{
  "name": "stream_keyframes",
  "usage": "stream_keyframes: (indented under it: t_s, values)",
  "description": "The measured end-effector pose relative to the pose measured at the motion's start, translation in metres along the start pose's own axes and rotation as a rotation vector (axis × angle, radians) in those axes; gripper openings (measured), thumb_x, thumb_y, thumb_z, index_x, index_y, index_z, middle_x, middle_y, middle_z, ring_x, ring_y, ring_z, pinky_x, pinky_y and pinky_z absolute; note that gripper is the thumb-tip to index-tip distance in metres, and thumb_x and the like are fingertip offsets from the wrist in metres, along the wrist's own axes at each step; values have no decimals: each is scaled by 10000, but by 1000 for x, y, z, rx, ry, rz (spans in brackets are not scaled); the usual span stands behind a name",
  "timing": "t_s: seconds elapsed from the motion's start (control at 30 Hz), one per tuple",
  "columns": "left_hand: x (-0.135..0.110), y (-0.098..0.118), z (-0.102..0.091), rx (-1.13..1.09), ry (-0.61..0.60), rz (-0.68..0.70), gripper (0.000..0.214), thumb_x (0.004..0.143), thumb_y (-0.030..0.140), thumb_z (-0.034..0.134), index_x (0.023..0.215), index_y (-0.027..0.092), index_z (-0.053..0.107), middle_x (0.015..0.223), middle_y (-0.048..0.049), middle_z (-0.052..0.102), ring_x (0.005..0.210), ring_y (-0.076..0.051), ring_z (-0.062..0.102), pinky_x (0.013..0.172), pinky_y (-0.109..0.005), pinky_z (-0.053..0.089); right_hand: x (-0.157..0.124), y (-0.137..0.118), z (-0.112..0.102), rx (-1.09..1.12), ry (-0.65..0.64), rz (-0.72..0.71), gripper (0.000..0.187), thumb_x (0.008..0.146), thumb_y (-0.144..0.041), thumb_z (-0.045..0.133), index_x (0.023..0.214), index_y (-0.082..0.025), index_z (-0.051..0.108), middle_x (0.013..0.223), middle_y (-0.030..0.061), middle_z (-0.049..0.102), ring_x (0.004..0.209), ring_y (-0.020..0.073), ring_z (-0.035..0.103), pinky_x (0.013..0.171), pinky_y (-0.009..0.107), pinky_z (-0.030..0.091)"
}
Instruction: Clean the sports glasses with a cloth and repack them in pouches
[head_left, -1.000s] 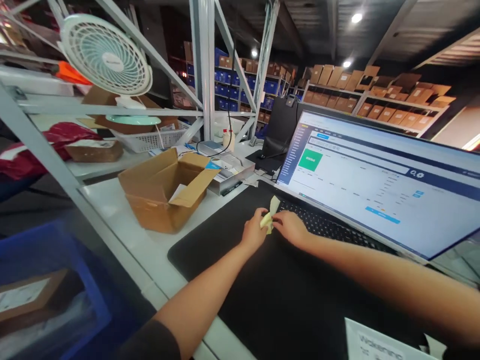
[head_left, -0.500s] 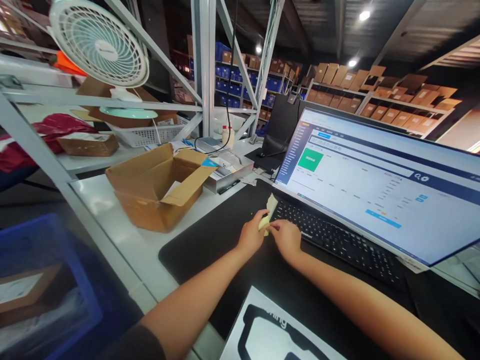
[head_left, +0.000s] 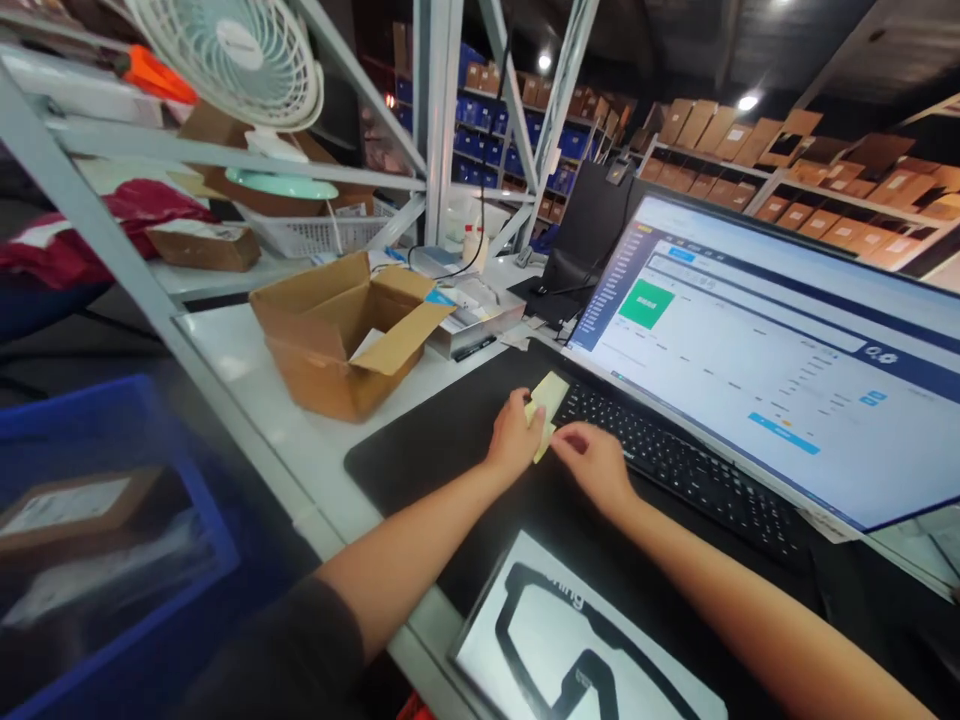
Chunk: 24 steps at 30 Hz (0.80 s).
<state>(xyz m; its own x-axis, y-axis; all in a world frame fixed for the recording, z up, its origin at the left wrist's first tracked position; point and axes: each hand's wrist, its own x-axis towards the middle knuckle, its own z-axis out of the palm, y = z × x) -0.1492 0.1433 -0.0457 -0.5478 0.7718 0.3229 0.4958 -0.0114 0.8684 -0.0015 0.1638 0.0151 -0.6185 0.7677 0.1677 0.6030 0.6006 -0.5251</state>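
Observation:
My left hand (head_left: 515, 437) is closed around a pale yellow slip of paper (head_left: 550, 392), which sticks up past the fingers towards the keyboard. At the slip's lower edge, my right hand (head_left: 595, 462) has thumb and forefinger pinched together. The fingertips meet the paper there, though the exact contact is small. Both hands are over the black desk mat (head_left: 420, 450), beside the black keyboard (head_left: 660, 455). Nearer to me lies a white box (head_left: 525, 590) with a thick black outline printed on top; its near end is cut off.
An open cardboard box (head_left: 322, 370) stands left of the mat, with a grey tray (head_left: 480, 330) of papers behind it. A monitor (head_left: 750, 340) rises behind the keyboard. A blue bin (head_left: 217, 520) holds a parcel at lower left. Metal struts and a fan (head_left: 240, 50) stand beyond.
The view has shifted, showing more of the white box. My right hand has drawn slightly away from the left, and more of the yellow slip shows, lying flatter.

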Motion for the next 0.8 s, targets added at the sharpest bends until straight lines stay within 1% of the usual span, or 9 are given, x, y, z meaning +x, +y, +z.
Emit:
stream_keyframes:
  t_s: [0.1, 0.13, 0.2, 0.27, 0.37, 0.53, 0.6, 0.7, 0.8]
  values:
    - [-1, 8, -8, 21, 166, 9, 403, 966, 302, 497, 1333, 148, 434, 1388, -197, 464, 1367, -323, 414, 1153, -528, 319, -55, -29, -22, 170, -178, -134, 790, 905, -466, 591, 1573, -224, 248, 1402, 166, 577, 1026, 254, 711, 863, 422, 593]
    - [-1, 9, -9, 23, 197, 24, 413, 965, 303, 505, 1343, 158, 421, 1409, -190, 437, 1385, -312, 387, 1168, -518, 301, -76, -38, -27, 153, -263, -207, 1051, 821, -510, 698, 1619, -272, 55, 1522, 177, 454, 1190, 325, 643, 926, 503, 576]
    - [-2, 12, -11, 23, 232, 55, 427, 952, 298, 534, 1338, 156, 416, 1429, -194, 401, 1403, -307, 354, 1179, -505, 291, -117, -52, -32, -9, -295, -335, 1401, 587, -524, 877, 1626, -293, -33, 1628, 186, 256, 1355, 487, 459, 989, 667, 506]
    - [-5, 14, -10, 10, 240, 89, 415, 945, 289, 545, 1318, 149, 426, 1416, -198, 403, 1397, -308, 356, 1173, -498, 303, -147, -57, -31, -87, -286, -426, 1390, 564, -389, 888, 1626, -325, -7, 1665, 142, 144, 1394, 548, 365, 1002, 737, 468]
    - [-12, 16, -10, -50, 214, 156, 362, 950, 298, 527, 1274, 161, 445, 1356, -178, 458, 1351, -296, 405, 1148, -477, 346, -169, -48, -32, 19, -256, -329, 1282, 628, -244, 807, 1608, -415, -2, 1639, 62, 250, 1408, 487, 384, 1050, 699, 472]
    - [-19, 24, -17, -254, 82, 253, 361, 972, 406, 449, 1244, 168, 451, 1294, -162, 498, 1163, -254, 541, 1095, -432, 411, -192, -11, -62, 129, -64, -145, 1211, 671, -432, 797, 1580, -469, -2, 1605, 68, 350, 1361, 484, 450, 975, 694, 514]
    - [-26, 31, -19, -365, -29, 280, 434, 979, 489, 390, 1256, 158, 437, 1269, -167, 519, 1070, -237, 586, 1065, -431, 440, -213, 1, -75, 161, 82, -97, 1101, 688, -516, 783, 1559, -496, 110, 1604, 54, 360, 1387, 471, 422, 1002, 678, 496]
    - [-53, 47, -19, -533, -298, 367, 598, 993, 596, 160, 1347, 169, 382, 1225, -165, 587, 1014, -229, 645, 991, -416, 508, -252, 12, -86, 152, 348, -74, 1096, 718, -607, 752, 1545, -531, 36, 1651, 23, 249, 1474, 407, 306, 1101, 631, 424]
    - [-100, 59, -19, -595, -617, 478, 879, 869, 833, 276, 1502, 223, 294, 1496, -166, 451, 1344, -313, 496, 1162, -451, 386, -287, 19, -88, 91, 452, -75, 1169, 784, -635, 700, 1562, -411, -143, 1662, 109, 157, 1504, 386, 251, 1151, 638, 339]
